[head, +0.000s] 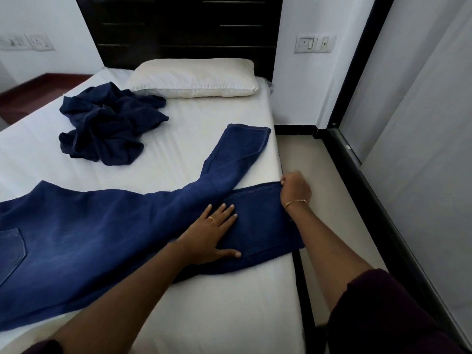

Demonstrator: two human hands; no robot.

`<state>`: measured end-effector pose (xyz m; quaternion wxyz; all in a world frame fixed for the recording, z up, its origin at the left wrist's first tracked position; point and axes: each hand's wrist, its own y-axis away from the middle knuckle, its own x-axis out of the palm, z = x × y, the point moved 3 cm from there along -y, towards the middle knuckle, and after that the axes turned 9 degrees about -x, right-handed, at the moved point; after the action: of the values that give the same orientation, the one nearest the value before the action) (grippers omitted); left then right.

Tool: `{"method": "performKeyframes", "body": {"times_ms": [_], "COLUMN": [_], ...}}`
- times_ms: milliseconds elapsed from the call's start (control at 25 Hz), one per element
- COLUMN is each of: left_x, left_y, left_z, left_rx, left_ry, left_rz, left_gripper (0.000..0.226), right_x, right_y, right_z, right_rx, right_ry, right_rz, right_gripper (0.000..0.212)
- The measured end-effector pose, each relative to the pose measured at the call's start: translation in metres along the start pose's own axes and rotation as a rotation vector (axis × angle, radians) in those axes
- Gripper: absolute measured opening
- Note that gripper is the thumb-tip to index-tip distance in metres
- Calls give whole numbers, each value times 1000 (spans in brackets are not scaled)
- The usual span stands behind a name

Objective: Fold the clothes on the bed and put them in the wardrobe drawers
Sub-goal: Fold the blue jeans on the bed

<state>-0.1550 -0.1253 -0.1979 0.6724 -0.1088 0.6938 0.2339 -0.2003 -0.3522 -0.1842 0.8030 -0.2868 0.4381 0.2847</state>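
Observation:
A pair of blue jeans [84,233] lies spread across the white bed [219,307], waist at the left, legs pointing right. One leg angles up toward the pillow, the other runs to the bed's right edge. My left hand [213,235] presses flat on the lower leg with straight fingers. My right hand [296,187] pinches that leg's hem at the bed's right edge. A crumpled dark navy garment [109,123] sits further back on the bed, apart from both hands.
A white pillow [194,77] lies against the dark headboard [184,26]. Beige floor [329,200] runs along the bed's right side, bordered by white sliding wardrobe doors [421,154] on a black track. Wall sockets [310,43] sit beside the headboard.

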Motion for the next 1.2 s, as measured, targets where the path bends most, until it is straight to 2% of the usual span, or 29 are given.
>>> {"method": "performKeyframes", "body": {"times_ms": [160,240,360,400,480,520,600,640,760,880,960,1000,1040,1080,1200], "left_x": [9,-3,-24,-26,-27,-22,-12,-10,-25,-55,-73,-77,-80,-82,-87], "left_y": [-9,-18,-29,-33,-38,-38,-36,-35,-34,-30,-25,-23,-21,-18,-9], "left_z": [-4,4,34,49,80,95,118,121,118,113,113,112,112,113,114], "left_rx": [-3,3,-38,-105,-310,-412,-514,-512,-503,-567,-592,-609,-625,-631,-573], "left_ry": [10,131,250,270,300,283,260,285,434,655,775,858,982,1152,1646], "left_rz": [-50,-119,-522,-612,-501,-348,-93,-48,-186,-385,-434,-426,-421,-433,-459], "left_gripper": [114,102,49,40,37,41,50,50,28,19,28,33,36,35,26], "right_x": [14,24,41,46,58,64,72,75,72,62,58,57,54,56,68], "right_y": [-17,-16,-11,-7,1,6,14,16,14,3,-5,-8,-10,-12,-7], "right_z": [16,26,63,76,94,98,102,102,103,95,94,98,106,113,141], "right_rx": [25,60,-122,-142,-76,-37,-25,-42,-27,276,456,461,483,446,406], "right_ry": [86,36,-59,-137,-332,-396,-416,-403,-421,-616,-750,-787,-903,-901,-1015], "right_rz": [33,-6,-48,-47,-33,-45,-95,-108,-85,-94,-15,75,131,183,275], "right_gripper": [22,25,26,26,31,35,40,43,47,39,23,15,25,34,33]}}
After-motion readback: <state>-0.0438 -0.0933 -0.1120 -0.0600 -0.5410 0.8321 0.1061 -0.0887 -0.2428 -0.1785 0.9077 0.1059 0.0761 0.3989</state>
